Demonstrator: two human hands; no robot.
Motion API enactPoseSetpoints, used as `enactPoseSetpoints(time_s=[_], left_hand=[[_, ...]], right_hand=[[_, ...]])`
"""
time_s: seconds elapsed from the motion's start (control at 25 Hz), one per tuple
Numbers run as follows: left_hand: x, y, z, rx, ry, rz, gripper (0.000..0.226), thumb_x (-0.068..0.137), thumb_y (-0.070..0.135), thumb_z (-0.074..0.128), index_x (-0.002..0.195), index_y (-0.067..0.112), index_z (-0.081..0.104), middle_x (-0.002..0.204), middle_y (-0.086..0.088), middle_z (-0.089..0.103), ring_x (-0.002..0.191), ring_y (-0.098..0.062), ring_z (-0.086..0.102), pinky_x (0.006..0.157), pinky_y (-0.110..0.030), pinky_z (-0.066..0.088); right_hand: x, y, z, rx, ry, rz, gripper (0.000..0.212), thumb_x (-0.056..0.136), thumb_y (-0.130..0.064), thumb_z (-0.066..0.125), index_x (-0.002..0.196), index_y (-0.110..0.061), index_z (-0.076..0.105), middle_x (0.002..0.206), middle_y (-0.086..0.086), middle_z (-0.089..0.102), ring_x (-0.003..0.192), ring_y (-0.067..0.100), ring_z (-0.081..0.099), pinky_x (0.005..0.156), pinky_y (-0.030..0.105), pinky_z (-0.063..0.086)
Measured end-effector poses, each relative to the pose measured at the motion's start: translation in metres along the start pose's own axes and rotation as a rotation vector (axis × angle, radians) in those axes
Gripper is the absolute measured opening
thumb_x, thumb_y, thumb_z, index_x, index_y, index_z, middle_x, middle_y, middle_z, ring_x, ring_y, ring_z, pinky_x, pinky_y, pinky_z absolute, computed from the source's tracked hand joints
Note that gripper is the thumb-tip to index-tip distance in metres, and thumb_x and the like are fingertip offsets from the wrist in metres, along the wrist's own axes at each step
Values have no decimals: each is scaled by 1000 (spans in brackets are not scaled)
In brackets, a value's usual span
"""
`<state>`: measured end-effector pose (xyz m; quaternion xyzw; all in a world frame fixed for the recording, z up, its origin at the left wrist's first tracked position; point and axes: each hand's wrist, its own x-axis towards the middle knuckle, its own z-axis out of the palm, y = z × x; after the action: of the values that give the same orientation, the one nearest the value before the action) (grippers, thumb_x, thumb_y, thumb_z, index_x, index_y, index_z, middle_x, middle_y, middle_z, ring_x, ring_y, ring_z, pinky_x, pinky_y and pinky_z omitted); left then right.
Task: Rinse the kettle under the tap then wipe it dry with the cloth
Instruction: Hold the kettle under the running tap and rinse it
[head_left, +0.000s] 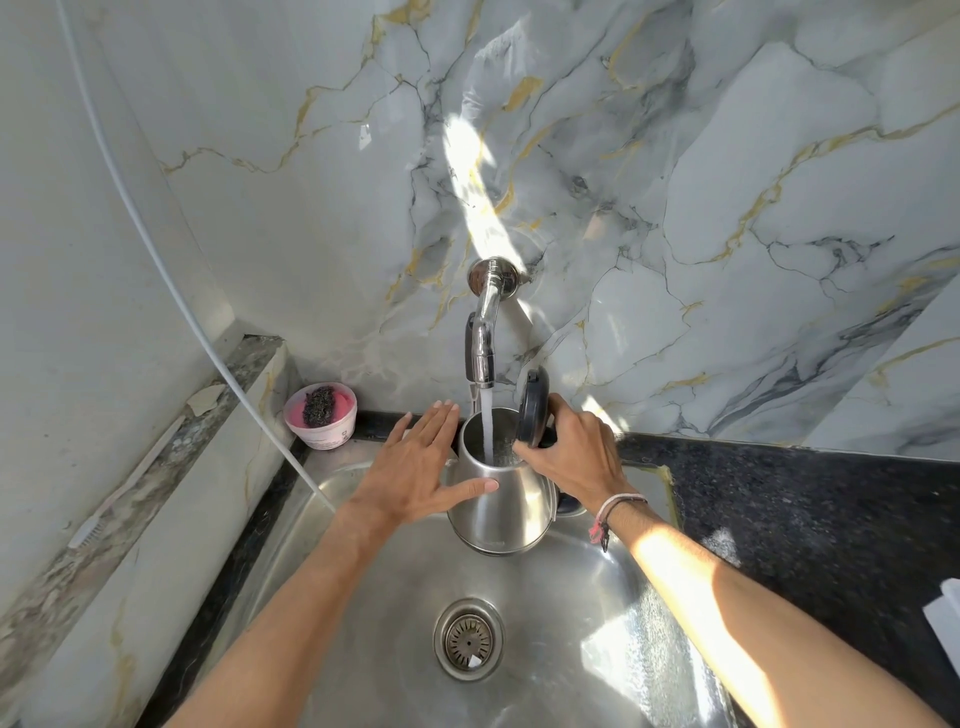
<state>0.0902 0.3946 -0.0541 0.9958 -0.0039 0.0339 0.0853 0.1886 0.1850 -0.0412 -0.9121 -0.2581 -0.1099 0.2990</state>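
A steel kettle (506, 506) is held over the steel sink (571, 597), its dark lid (532, 408) flipped up. Water runs from the chrome wall tap (484, 332) straight into the kettle's mouth. My right hand (571, 452) grips the kettle at its handle side, under the raised lid. My left hand (421, 467) lies flat against the kettle's left flank, fingers spread and thumb across the front. No cloth is clearly in view.
A pink tub with a dark scrubber (321, 415) stands in the left back corner. The sink drain (469, 638) lies near me. Black stone counter (805, 509) runs to the right, with a white object (945, 618) at its right edge. A white hose (156, 249) hangs at the left.
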Motion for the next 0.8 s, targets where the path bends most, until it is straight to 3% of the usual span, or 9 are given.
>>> enactPoseSetpoints(time_s=[0.08, 0.2, 0.24, 0.32, 0.4, 0.48, 0.6, 0.72, 0.8], left_hand=[[-1, 0, -7, -98, -35, 2, 124, 72, 98, 16, 163, 12, 13, 171, -4, 17, 158, -13, 11, 130, -46, 12], [19, 9, -40, -762, 35, -47, 84, 93, 69, 50, 159, 20, 30, 163, 8, 34, 150, -4, 28, 127, -39, 23], [31, 13, -51, -952, 86, -26, 68, 99, 49, 58, 156, 17, 38, 158, 6, 44, 147, -8, 38, 124, -36, 31], [54, 18, -69, -1106, 123, -18, 49, 100, 13, 64, 147, 6, 51, 143, -9, 61, 133, -21, 59, 114, -32, 47], [67, 19, -77, -1167, 170, -115, 47, 89, 0, 74, 134, -4, 61, 126, -26, 70, 115, -32, 69, 103, -35, 56], [72, 20, -80, -1132, 231, -212, 41, 75, 4, 87, 112, -7, 72, 105, -29, 75, 92, -31, 72, 93, -38, 61], [79, 38, -81, -765, 368, -328, 36, 65, 30, 96, 76, 6, 71, 68, -7, 73, 62, -22, 66, 64, -25, 58], [62, 57, -72, -640, 484, -286, 38, 82, 44, 82, 82, 9, 69, 75, -7, 74, 74, -28, 70, 73, -44, 58], [33, 59, -53, -577, 430, -193, 49, 95, 61, 57, 109, 15, 67, 103, -7, 73, 99, -27, 67, 92, -45, 53]], right_hand=[[0, 0, -1, 2, 2, -3, 46, 69, -65, 56, 88, -23, 56, 64, -3, 70, 63, 24, 69, 67, 40, 59], [-1, 1, -1, -3, 7, -13, 44, 69, -65, 57, 88, -26, 55, 64, -4, 69, 62, 22, 68, 66, 39, 59], [-2, 1, -1, -3, 9, -14, 42, 69, -65, 57, 87, -28, 54, 64, -5, 68, 62, 21, 68, 66, 38, 59], [-4, 1, -1, -2, 12, -10, 41, 68, -65, 57, 86, -29, 53, 62, -6, 68, 60, 21, 67, 65, 37, 58], [-6, 2, -2, -3, 11, -8, 41, 68, -66, 57, 86, -29, 53, 61, -6, 67, 58, 21, 66, 65, 36, 58], [-7, 3, -2, 2, 12, -5, 43, 68, -67, 56, 87, -29, 53, 61, -6, 67, 58, 20, 66, 65, 35, 58], [-7, 0, -3, 5, 7, 10, 42, 68, -66, 55, 87, -29, 52, 63, -9, 65, 62, 22, 68, 67, 33, 56], [-13, -2, -5, 39, -20, 24, 41, 67, -65, 54, 88, -30, 50, 65, -9, 65, 65, 23, 68, 69, 36, 58], [-21, 4, -11, 66, -22, 20, 44, 68, -64, 55, 91, -25, 55, 69, -5, 69, 67, 22, 70, 71, 39, 59]])
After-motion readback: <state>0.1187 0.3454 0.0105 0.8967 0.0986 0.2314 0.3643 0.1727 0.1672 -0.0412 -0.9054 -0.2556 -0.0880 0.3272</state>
